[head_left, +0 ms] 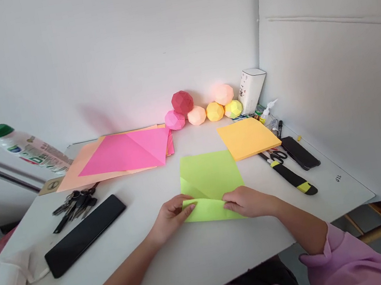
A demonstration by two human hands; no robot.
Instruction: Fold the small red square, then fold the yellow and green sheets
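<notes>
A light green sheet of paper (210, 173) lies on the white table in front of me, its near edge turned up and over toward the far side as a strip. My left hand (172, 217) pinches the left end of that strip, thumb on top and fingers tucked behind. At the right end, my right hand (247, 201) grips the strip with its thumb and curled fingers. The fingertips behind the paper are hidden. A stack of yellow-orange paper (248, 137) lies beyond my right hand, with a black and yellow utility knife (292, 177) and scissors (277, 154) beside it.
Pink sheets (128, 148) over peach paper lie at the back left. Several faceted paper balls (182, 102) line the wall by a white box (252, 90). Keys (76, 204), a black power bank-like slab (87, 234), a bottle (31, 148) and a dark phone (300, 152) flank the work area.
</notes>
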